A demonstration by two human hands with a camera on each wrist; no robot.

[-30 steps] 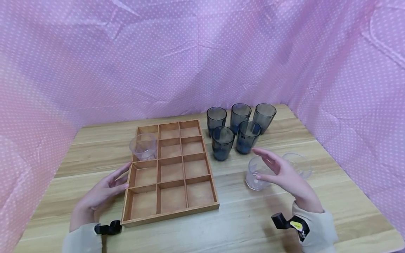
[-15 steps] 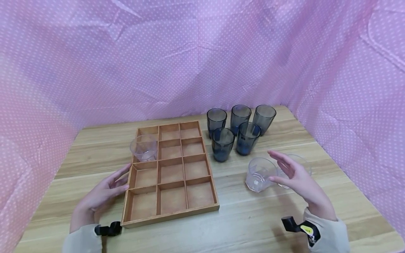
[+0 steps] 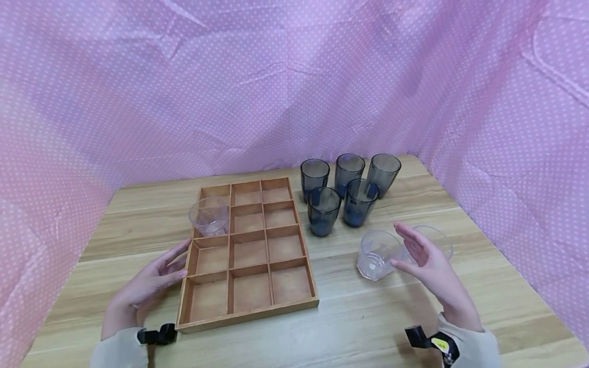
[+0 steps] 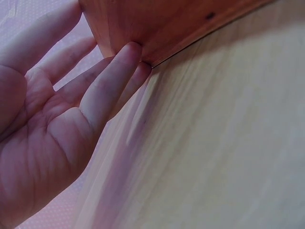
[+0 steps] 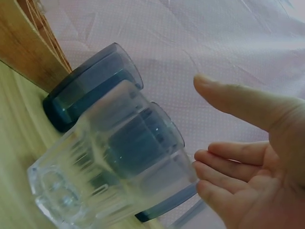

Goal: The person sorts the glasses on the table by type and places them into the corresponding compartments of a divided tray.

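My left hand (image 3: 149, 278) touches the left side of a wooden compartment tray (image 3: 248, 318). Its fingertips rest against the tray's outer wall (image 4: 157, 28) in the left wrist view. One clear plastic cup (image 3: 209, 217) sits in the tray at the left, second row from the back. My right hand (image 3: 430, 266), thumb and fingers spread apart, hovers beside a second clear cup (image 3: 374, 265), which stands upright on the table. In the right wrist view nothing is between thumb and fingers. A third clear cup (image 3: 442, 240) is partly hidden behind that hand.
Several dark blue-grey glasses (image 3: 323, 217) stand upright in a cluster right of the tray, towards the back. A pink dotted cloth (image 3: 257, 92) hangs behind and at both sides of the wooden table (image 3: 349, 327).
My right hand has drawn back to the right, away from the second clear cup, which now shows more fully. The left hand and the tray keep their places.
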